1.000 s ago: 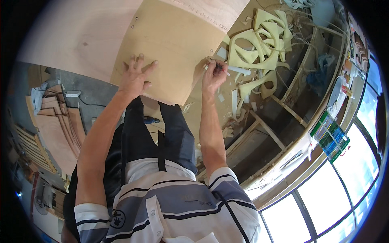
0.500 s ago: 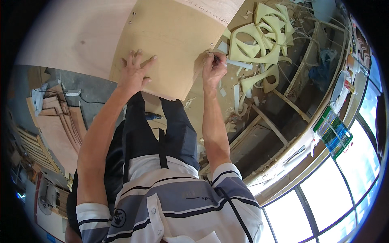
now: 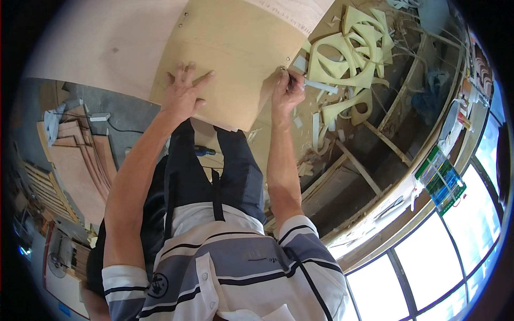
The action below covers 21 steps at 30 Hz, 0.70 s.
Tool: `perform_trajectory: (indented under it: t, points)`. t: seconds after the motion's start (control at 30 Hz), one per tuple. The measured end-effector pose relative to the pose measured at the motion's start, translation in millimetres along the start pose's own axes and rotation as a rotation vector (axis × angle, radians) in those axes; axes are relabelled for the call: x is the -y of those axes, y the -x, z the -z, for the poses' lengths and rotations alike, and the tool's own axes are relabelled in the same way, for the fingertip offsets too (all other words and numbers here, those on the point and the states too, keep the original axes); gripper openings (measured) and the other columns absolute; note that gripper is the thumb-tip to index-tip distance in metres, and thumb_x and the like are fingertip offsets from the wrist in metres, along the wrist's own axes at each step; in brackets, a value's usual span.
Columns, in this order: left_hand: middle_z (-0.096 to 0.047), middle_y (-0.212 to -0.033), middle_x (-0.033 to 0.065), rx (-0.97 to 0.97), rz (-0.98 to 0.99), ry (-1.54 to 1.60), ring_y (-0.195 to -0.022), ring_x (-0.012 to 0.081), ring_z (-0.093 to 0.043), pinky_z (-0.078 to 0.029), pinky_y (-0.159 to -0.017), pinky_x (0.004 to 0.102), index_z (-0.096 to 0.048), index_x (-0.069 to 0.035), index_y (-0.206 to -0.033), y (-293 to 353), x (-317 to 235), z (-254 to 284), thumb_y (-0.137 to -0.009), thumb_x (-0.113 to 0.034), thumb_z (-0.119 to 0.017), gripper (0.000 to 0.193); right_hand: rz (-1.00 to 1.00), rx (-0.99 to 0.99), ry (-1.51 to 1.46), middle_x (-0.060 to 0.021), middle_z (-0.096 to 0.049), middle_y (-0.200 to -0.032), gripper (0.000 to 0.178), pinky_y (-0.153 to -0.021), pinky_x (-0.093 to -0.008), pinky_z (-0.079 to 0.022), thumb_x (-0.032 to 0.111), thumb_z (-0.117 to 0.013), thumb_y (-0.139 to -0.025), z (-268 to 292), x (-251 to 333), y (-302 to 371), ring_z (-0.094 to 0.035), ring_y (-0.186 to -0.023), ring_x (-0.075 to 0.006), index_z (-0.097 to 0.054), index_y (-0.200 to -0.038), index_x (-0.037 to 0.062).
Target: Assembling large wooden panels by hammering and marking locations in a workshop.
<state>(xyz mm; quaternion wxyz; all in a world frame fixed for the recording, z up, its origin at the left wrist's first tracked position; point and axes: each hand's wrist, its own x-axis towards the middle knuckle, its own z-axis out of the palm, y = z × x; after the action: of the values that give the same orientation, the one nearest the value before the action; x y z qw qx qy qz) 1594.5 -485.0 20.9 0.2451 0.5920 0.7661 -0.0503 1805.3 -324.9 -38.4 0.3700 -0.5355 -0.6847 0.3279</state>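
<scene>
A brown board [image 3: 230, 59] lies flat over a larger pale plywood sheet [image 3: 101, 48]. My left hand [image 3: 181, 96] rests palm-down on the board's near left part, fingers spread, holding nothing. At the board's right edge my right hand [image 3: 288, 93] is closed in a pinch. Between its fingers is a slim dark pen-like thing [image 3: 292, 84], mostly hidden by the fingers, its tip side close to the edge. Small screw heads show near the board's left and right edges. Pencil-like tick marks run along the pale strip at its far side.
Cream curved offcuts [image 3: 348, 59] are heaped to the right, with a white strip [image 3: 321, 86] beside my right hand. Wooden framing [image 3: 386, 142] stands beyond. Stacked plywood pieces [image 3: 80, 166] lean at the left. A blue power tool [image 3: 203, 151] lies beneath the board near my legs.
The whole view has shifted slightly, so board and hands sit a little further right. Both hands keep nearly the same places on the board.
</scene>
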Motion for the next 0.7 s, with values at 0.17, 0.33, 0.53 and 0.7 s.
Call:
perform_trajectory:
  t: [0.17, 0.33, 0.53, 0.7]
  points:
    - [-0.03, -0.142, 0.0183, 0.009, 0.025, -0.007, -0.129, 0.041, -0.028, -0.032, -0.102, 0.0605, -0.036, -0.032, -0.142, 1, -1, 6, -0.072, -0.033, -0.076, 0.081, -0.265, -0.205, -0.302, -0.0088, -0.062, -0.08, 0.015, -0.062, -0.0252, -0.048, 0.013, -0.053, -0.093, 12, 19, 16, -0.057, -0.068, -0.0127, -0.058, -0.097, -0.0016]
    - [-0.035, -0.141, 0.0179, -0.037, -0.039, 0.074, -0.129, 0.0386, -0.031, -0.034, -0.101, 0.056, -0.039, -0.025, -0.14, -4, -6, 2, -0.067, -0.042, -0.078, 0.084, -0.301, -0.102, 0.134, -0.0112, -0.064, -0.082, 0.019, -0.062, -0.0317, -0.049, 0.013, -0.057, -0.09, 42, -35, 59, -0.058, -0.066, -0.0159, -0.061, -0.101, -0.0014]
    - [-0.045, -0.133, 0.0221, -0.446, 0.546, 0.215, -0.119, 0.0437, -0.043, -0.036, -0.101, 0.0477, -0.038, -0.003, -0.136, 18, 26, -47, -0.064, -0.051, -0.076, 0.094, -0.516, 0.177, 0.25, -0.019, -0.066, -0.08, 0.033, -0.072, -0.0392, -0.05, 0.03, -0.069, -0.079, 24, 14, 105, -0.065, -0.076, -0.0307, -0.062, -0.087, -0.0019]
    - [-0.041, -0.137, 0.0222, -0.277, 0.547, 0.366, -0.12, 0.0411, -0.044, -0.039, -0.1, 0.0442, -0.038, -0.002, -0.136, 29, -8, -31, -0.069, -0.044, -0.073, 0.085, -0.479, 0.185, 0.304, -0.0149, -0.064, -0.071, 0.033, -0.065, -0.038, -0.049, 0.031, -0.07, -0.078, 56, -23, 115, -0.061, -0.065, -0.0278, -0.062, -0.084, -0.0007]
